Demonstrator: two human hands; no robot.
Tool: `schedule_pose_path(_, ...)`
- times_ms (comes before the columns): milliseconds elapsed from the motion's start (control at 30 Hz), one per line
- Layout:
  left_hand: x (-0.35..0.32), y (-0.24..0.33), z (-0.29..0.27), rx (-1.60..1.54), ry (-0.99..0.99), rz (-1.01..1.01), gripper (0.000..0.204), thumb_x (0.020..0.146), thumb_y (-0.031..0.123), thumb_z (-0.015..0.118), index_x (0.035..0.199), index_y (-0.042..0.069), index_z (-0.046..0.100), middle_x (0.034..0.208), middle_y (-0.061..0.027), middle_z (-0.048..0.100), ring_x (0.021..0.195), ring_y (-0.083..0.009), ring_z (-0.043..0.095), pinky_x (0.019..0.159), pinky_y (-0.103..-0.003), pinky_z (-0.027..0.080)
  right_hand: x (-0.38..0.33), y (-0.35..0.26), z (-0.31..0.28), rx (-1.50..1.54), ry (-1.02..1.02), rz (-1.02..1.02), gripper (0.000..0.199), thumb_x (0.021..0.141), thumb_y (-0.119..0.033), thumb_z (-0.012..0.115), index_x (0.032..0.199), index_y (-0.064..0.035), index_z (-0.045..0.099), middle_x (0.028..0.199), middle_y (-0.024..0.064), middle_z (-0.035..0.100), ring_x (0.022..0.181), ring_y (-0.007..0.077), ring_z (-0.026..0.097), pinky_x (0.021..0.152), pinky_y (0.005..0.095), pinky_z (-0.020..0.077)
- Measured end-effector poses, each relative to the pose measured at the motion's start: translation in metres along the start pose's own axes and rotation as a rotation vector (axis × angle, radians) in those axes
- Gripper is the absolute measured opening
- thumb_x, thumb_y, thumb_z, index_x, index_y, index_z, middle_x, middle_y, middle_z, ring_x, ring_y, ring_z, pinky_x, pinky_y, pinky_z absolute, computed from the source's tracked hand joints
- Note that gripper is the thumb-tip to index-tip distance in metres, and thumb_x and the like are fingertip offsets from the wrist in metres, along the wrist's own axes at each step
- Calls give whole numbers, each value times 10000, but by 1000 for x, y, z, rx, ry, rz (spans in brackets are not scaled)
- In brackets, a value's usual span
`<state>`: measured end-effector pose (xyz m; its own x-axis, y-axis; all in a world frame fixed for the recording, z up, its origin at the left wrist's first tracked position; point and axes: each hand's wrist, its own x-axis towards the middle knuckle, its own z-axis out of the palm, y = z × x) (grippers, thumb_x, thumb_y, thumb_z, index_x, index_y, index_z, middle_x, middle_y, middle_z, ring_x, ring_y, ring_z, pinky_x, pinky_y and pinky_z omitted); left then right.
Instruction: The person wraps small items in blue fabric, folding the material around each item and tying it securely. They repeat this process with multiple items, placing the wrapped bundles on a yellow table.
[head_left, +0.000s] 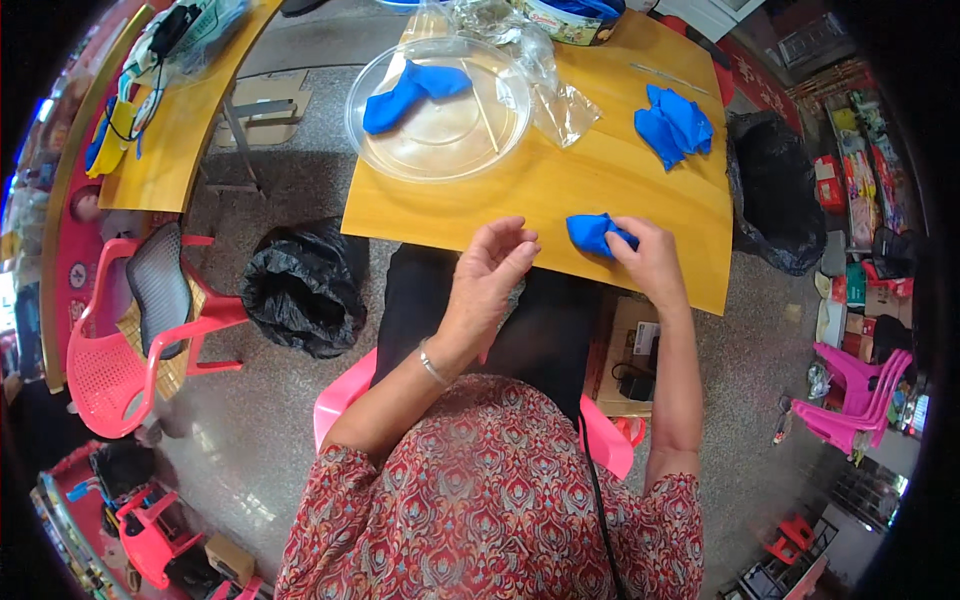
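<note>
My right hand point(648, 258) pinches the right end of a small, rounded blue cloth piece point(590, 234) on the wooden table point(460, 215), close to its front edge. My left hand point(492, 265), with a bracelet on the wrist, hovers at the table edge to the left of it. Its fingers are loosely curved, apart from the thumb, and nothing shows in them. Beyond it, a round clear plastic tray point(400, 160) holds a curved blue cloth piece point(410, 92) and a thin pale stick point(480, 106). Several crumpled blue cloth pieces point(674, 126) lie at the right of the table.
Clear plastic bags point(560, 105) and a tub point(570, 25) with blue stuff in it stand at the back. A thin metal rod point(670, 78) lies near them. Black-lined bins point(305, 285) flank the table, with a pink chair point(120, 350) farther left.
</note>
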<state>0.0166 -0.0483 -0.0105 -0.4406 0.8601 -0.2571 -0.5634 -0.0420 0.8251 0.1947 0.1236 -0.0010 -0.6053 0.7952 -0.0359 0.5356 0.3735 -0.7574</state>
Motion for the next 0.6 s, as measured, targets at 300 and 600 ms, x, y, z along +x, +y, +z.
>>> schedule_pose_path(300,23,27,13,683,-487,61,400,868,170,734,1202,-2,595,1053,-73,662,994,-154,627,879,-313,509,-16,-59,-7,246,-191,-289,251,813,-73,739,1056,-20,706,918,50,692,853,117,635,749,276,497)
schedule_pose_path(600,17,26,10,279,-323,-140,276,891,112,700,1126,-7,619,940,-55,685,775,-139,682,707,-258,566,-20,-50,16,490,-59,-41,189,848,-74,731,1006,20,685,879,52,701,804,96,647,751,234,524)
